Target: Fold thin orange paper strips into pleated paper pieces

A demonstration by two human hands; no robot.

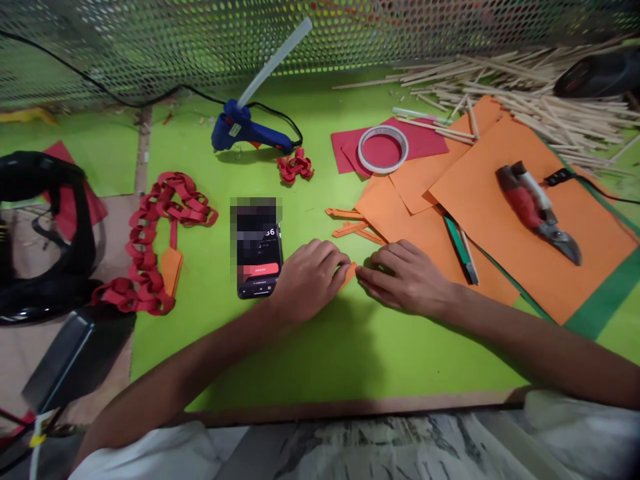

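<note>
My left hand and my right hand meet over a small orange paper strip on the green table sheet. Both hands pinch the strip between fingertips, and most of it is hidden under them. A phone lies flat just left of my left hand. Several more orange strips lie just beyond the hands, beside stacked orange paper sheets.
A red paper chain lies at the left, and a small piece of red chain sits by a blue glue gun. A tape roll rests on red paper. Pliers lie on the orange sheets. Wooden sticks are heaped at back right.
</note>
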